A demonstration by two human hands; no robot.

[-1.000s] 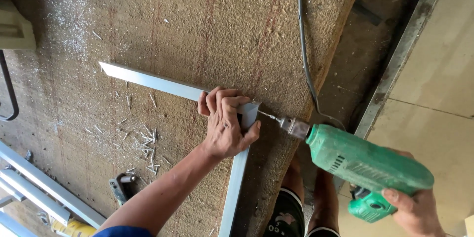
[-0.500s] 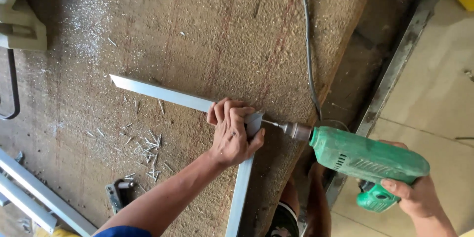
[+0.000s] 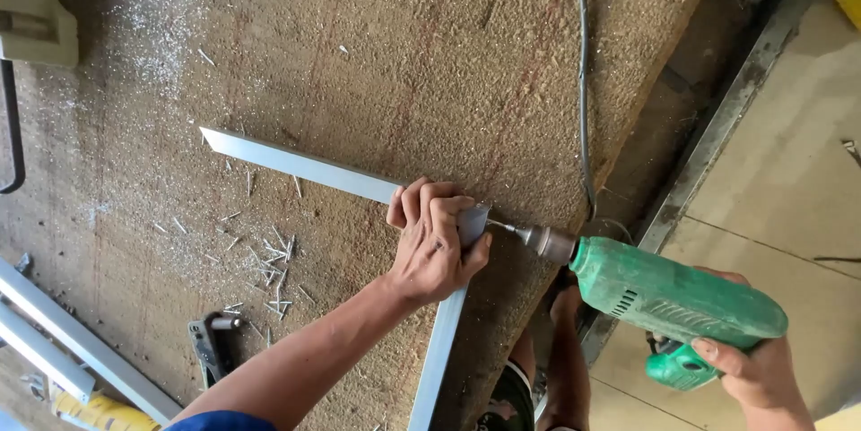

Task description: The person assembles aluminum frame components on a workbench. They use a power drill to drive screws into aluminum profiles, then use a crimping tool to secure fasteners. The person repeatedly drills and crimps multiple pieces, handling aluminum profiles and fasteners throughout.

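Observation:
Two silver aluminium strips meet at a corner on a rough brown work board (image 3: pixel 377 54). One aluminium strip (image 3: pixel 296 162) runs up to the left, the other strip (image 3: pixel 437 359) runs down toward me. My left hand (image 3: pixel 435 243) presses flat over the corner joint, fingers curled over its far edge. My right hand (image 3: pixel 758 368) grips the handle of a green electric drill (image 3: pixel 673 296). The drill bit (image 3: pixel 504 228) touches the outer side of the corner, just right of my left thumb.
A grey cable (image 3: pixel 583 81) runs down the board toward the drill. Several loose metal pins (image 3: pixel 269 269) lie left of my forearm, with a dark hand tool (image 3: pixel 211 346) below them. More aluminium bars (image 3: pixel 72 341) lie at the lower left. A tiled floor (image 3: pixel 789 180) lies beyond the board's edge.
The view has shifted slightly, so the joint and drill sit a little lower and to the right. My left hand stays on the corner and the drill bit stays against it.

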